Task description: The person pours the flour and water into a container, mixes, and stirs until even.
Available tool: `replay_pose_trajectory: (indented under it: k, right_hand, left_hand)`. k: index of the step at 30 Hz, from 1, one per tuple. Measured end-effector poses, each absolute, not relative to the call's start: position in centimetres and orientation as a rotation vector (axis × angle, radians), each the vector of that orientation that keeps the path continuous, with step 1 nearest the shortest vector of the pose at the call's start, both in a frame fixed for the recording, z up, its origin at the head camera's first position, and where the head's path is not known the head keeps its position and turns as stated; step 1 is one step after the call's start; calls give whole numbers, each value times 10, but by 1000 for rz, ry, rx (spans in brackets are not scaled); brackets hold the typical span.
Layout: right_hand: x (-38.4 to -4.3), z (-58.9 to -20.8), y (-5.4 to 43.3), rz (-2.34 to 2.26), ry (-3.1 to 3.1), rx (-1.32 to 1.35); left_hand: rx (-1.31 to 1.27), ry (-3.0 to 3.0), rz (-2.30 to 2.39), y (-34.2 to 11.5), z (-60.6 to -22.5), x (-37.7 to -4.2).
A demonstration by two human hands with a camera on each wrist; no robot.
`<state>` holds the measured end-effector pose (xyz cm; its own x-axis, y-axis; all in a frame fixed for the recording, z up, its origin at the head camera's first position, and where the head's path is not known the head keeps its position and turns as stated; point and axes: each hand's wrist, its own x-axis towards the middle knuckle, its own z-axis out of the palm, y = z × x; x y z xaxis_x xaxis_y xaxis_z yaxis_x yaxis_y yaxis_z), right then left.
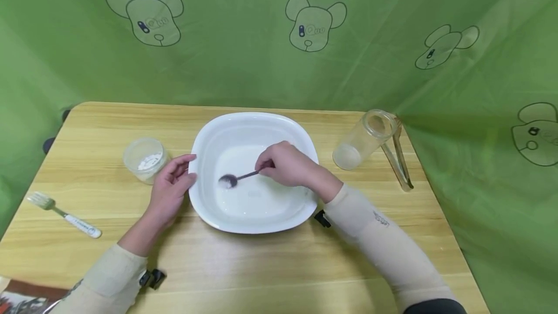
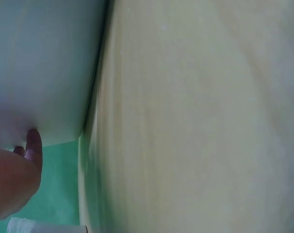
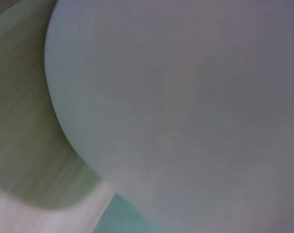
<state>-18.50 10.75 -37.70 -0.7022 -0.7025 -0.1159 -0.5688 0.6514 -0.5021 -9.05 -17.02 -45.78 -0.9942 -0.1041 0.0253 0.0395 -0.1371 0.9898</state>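
Observation:
A white basin (image 1: 255, 224) stands on the wooden table. My right hand (image 1: 289, 164) reaches over its right rim and pinches the handle of a small metal spoon (image 1: 244, 175) between thumb and fingers. The spoon's bowl, with some white stuff in it, is over the basin's left half. At the left rim, my left hand (image 1: 171, 185) rests its thumb and fingertips against the basin's outer edge. In the left wrist view a finger (image 2: 34, 145) touches the basin wall (image 2: 45, 63). Only the basin's blurred outside (image 3: 176, 116) fills most of the right wrist view; the right hand is hidden there.
Left of the basin stands a clear tub (image 1: 146, 159) holding white powder. A fork (image 1: 65, 214) with a white handle lies farther left. On the right a glass jar (image 1: 364, 139) lies tilted against metal tongs (image 1: 397, 164). A green curtain (image 1: 244, 62) hangs behind the table.

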Motion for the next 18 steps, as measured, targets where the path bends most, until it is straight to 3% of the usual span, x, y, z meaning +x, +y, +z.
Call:
replay_pose_trajectory:
  k: [9, 18]
  right_hand:
    - [-190, -373, 114, -593, 2855, -763]
    - [-185, -377, 111, -667, 2545, -1032]
  left_hand:
    - [78, -2005, -2293, -171, -458, -90]
    - [76, -2008, -2289, -171, -458, -90]
